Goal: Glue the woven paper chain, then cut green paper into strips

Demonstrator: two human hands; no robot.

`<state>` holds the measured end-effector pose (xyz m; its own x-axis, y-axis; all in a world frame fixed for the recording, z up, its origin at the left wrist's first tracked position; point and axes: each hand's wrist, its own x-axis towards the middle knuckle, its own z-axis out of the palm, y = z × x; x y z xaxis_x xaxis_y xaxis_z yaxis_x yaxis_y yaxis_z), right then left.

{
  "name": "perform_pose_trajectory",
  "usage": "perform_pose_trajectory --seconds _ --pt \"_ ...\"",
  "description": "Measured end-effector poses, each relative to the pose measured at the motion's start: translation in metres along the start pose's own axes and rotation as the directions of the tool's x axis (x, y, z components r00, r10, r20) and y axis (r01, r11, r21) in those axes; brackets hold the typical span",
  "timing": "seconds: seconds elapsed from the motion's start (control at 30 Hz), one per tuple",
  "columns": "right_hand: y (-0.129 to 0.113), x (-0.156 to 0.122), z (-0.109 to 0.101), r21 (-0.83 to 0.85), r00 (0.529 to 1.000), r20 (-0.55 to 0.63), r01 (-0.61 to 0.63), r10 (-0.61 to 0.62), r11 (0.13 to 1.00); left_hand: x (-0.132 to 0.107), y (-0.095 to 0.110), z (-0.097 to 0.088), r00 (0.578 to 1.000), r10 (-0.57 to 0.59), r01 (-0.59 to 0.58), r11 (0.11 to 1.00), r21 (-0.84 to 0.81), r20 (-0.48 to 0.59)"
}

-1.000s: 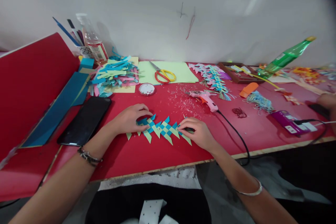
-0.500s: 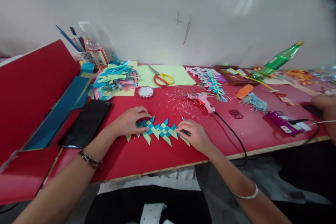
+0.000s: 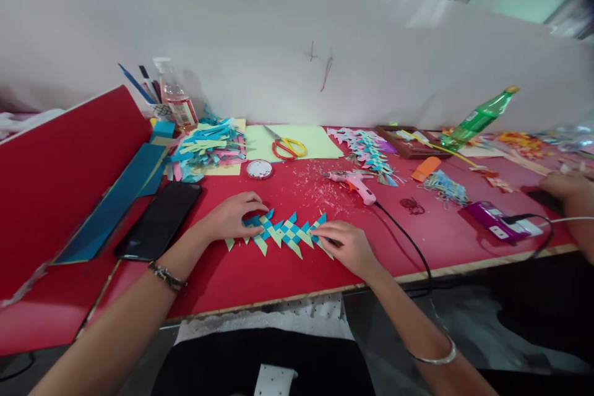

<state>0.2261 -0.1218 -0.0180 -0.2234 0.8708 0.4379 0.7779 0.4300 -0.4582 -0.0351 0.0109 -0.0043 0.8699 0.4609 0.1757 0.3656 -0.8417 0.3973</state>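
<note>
A woven strip of blue and pale green paper (image 3: 283,232) lies flat on the red table (image 3: 278,278) in front of me. My left hand (image 3: 232,215) rests on its left end with curled fingers pressing the paper. My right hand (image 3: 347,246) pinches the strip's right end between thumb and fingers. Both wrists wear bracelets.
A black phone (image 3: 159,220) lies left of my left hand. Farther back are loose paper strips (image 3: 207,147), scissors (image 3: 285,147), a pink glue gun (image 3: 353,182) with a black cord, a second woven strip (image 3: 369,148) and a green bottle (image 3: 477,117). Another person's hand (image 3: 568,189) is at the right edge.
The camera has tilted up and the whole scene sits slightly lower. My hands stay on the two ends of the woven strip, the right hand shifted a little.
</note>
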Motion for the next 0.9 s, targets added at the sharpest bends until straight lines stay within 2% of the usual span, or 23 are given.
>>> perform_pose_trajectory --seconds 0.1,0.27,0.4,0.53,0.67,0.77,0.9 --pt "0.001 -0.001 0.002 -0.062 0.999 0.008 0.043 -0.042 0.997 -0.001 0.0 -0.001 1.0 0.005 -0.004 1.0 0.01 -0.024" --pt "-0.002 0.0 0.003 -0.106 0.998 0.033 0.065 -0.061 0.992 -0.002 0.001 -0.005 0.985 0.013 -0.002 0.998 0.061 -0.173" --pt "-0.003 0.001 0.003 -0.104 0.995 0.04 0.09 -0.086 0.991 -0.001 0.002 -0.01 0.961 -0.124 0.153 0.983 0.102 -0.247" --pt "-0.004 -0.001 0.002 -0.058 0.996 0.014 0.089 -0.088 0.994 -0.007 0.002 -0.015 0.893 -0.311 0.364 0.924 0.115 -0.326" --pt "-0.005 -0.002 -0.002 0.008 0.989 -0.141 0.032 -0.031 0.999 -0.03 0.003 -0.015 0.84 -0.456 0.501 0.86 0.096 -0.295" --pt "-0.006 -0.001 -0.004 0.02 0.969 -0.244 -0.028 0.032 0.999 -0.048 0.008 -0.01 0.83 -0.501 0.53 0.846 0.064 -0.246" --pt "-0.005 0.0 -0.004 0.04 0.956 -0.283 -0.066 0.075 0.997 -0.055 0.014 -0.004 0.831 -0.506 0.516 0.856 -0.02 -0.23"
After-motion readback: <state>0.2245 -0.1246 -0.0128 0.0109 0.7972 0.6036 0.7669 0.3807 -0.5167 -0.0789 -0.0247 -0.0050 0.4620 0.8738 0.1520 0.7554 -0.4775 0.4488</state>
